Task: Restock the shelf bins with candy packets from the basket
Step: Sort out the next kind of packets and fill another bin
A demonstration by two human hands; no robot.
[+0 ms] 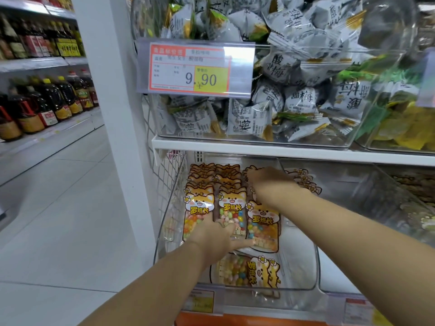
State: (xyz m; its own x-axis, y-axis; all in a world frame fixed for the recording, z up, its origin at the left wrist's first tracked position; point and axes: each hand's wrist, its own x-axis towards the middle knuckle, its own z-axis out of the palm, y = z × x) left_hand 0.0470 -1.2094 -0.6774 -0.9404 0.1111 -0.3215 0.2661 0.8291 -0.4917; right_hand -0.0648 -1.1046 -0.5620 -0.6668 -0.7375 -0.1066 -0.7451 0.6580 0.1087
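A clear, hard-walled plastic bin [303, 255] on the lower shelf is holding glossy candy packets [229, 208] shaped like cartoon fox heads and showing coloured jelly beans through windows, standing in three upright rows, while one more packet [249, 271] is lying flat at the front. The left hand [216, 236] is pressing on the front packets with fingers spread and straight, and the right hand [268, 184] is resting on the right row further back, too blurred to tell its grip. Above, another transparent bin [329, 50] is holding crinkly grey-white pillow packs [299, 97].
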